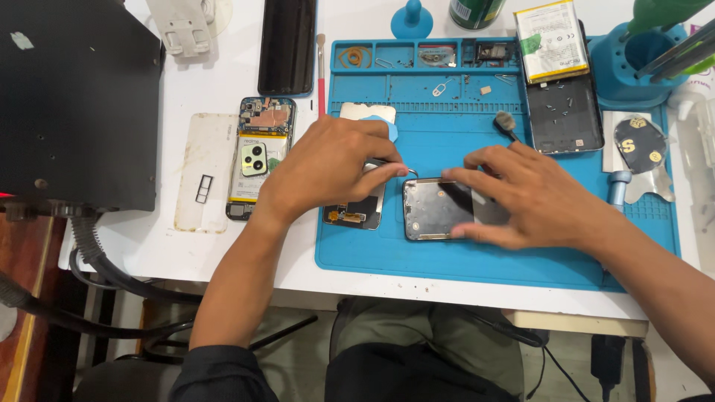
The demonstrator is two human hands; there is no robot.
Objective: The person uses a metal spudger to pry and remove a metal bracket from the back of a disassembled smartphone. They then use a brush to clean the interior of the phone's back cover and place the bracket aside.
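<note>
- Head view: the blue work mat (447,253) lies on a white table (223,82), and everything below is placed against that mat.
- Near the mat's middle, toward its front edge, lies a phone frame (436,208), flat, its grey metal inner side up.
- The right hand (521,197) rests on the frame's right half, fingers spread wide and flat, pressing rather than gripping; the thumb lies along its front edge.
- The left hand (328,167) sits over the mat's left part, fingers curled narrow, thumb and forefinger pinched on a thin metal tool (406,173) whose tip meets the frame's upper left corner.
- Under that hand a second dark phone part (357,208) lies just beside the frame; whether they touch I cannot tell.
- Off the mat's left edge, on the table, lies an opened phone (257,156) with its battery and camera block showing.
- At the mat's back right lies a dark back cover (566,115), with a loose battery (551,37) just behind it.
</note>
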